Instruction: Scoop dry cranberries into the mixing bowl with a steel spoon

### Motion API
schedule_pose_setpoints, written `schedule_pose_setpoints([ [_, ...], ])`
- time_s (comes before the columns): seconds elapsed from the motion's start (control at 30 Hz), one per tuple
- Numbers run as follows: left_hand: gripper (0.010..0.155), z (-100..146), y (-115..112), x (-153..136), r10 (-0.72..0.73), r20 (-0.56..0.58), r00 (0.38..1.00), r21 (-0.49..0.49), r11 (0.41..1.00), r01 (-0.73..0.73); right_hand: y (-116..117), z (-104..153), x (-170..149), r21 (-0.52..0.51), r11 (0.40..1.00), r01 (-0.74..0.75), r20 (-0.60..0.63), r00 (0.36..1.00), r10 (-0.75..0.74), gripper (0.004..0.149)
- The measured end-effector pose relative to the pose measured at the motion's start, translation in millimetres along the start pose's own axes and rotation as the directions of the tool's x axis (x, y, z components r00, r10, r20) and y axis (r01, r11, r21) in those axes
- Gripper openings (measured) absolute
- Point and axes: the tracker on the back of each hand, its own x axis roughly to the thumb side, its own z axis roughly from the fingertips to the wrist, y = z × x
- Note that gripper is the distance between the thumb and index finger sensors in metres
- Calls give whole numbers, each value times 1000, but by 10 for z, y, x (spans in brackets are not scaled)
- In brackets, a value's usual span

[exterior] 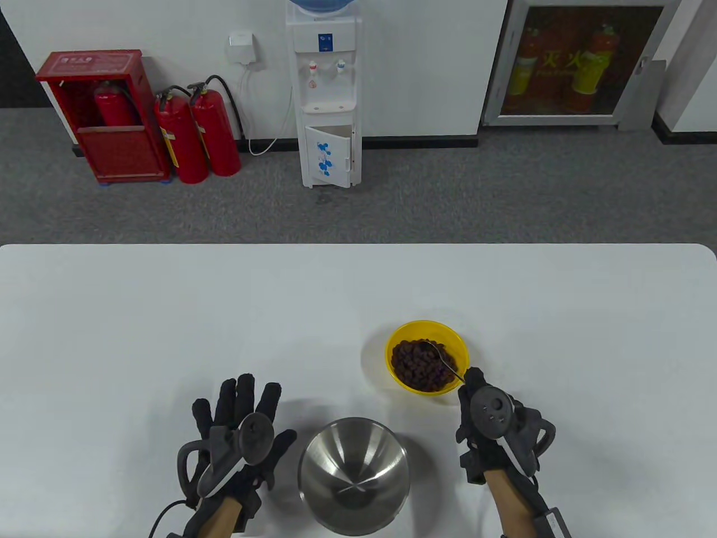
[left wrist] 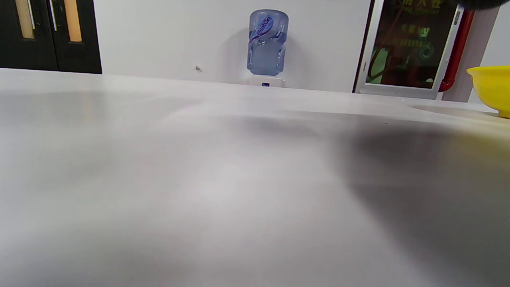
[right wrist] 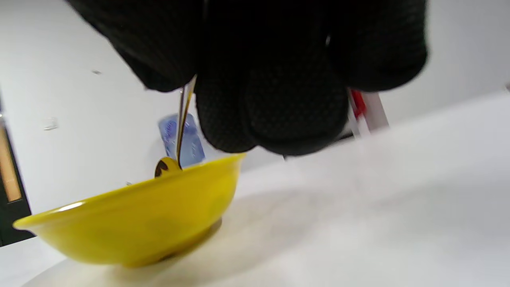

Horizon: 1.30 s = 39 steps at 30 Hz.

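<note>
A yellow bowl (exterior: 456, 342) holds dark dry cranberries (exterior: 417, 367) right of the table's middle. My right hand (exterior: 476, 392) grips the handle of a steel spoon (exterior: 442, 358); the spoon head lies in the cranberries. In the right wrist view the gloved fingers (right wrist: 279, 103) hold the spoon (right wrist: 183, 119) over the yellow bowl's rim (right wrist: 131, 215). An empty steel mixing bowl (exterior: 353, 471) stands near the front edge, between my hands. My left hand (exterior: 241, 414) rests flat on the table, fingers spread, left of the mixing bowl, holding nothing.
The white table (exterior: 168, 314) stretches wide to the left and back. The left wrist view shows bare tabletop (left wrist: 199, 179) and the yellow bowl's edge (left wrist: 492, 87) at far right. A water dispenser (exterior: 327, 95) and fire extinguishers (exterior: 196, 134) stand beyond the table.
</note>
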Motion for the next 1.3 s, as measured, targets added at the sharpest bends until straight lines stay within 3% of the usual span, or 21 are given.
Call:
schedule_pose_setpoints([
  [0.17, 82, 1, 4, -8, -4, -3, 1000, 8, 1000, 4, -205, 111, 73, -213, 974, -81, 168, 979, 118, 43],
  [0.33, 82, 6, -2, 3, -4, 2, 1000, -16, 1000, 4, -336, 179, 146, -315, 938, -142, 222, 950, 218, 40],
  [0.97, 82, 19, 6, 27, -71, -9, 997, -23, 997, 71, -70, 193, 238, -254, 924, -285, 234, 909, 345, 39],
  [1.17, 82, 20, 2, 28, -69, -11, 998, -25, 997, 69, -45, 145, 203, -132, 979, -158, 88, 981, 171, 40],
  [1.3, 82, 22, -6, 29, -66, -12, 998, -49, 997, 65, -55, 125, 110, -98, 993, -66, 24, 997, 69, 40],
])
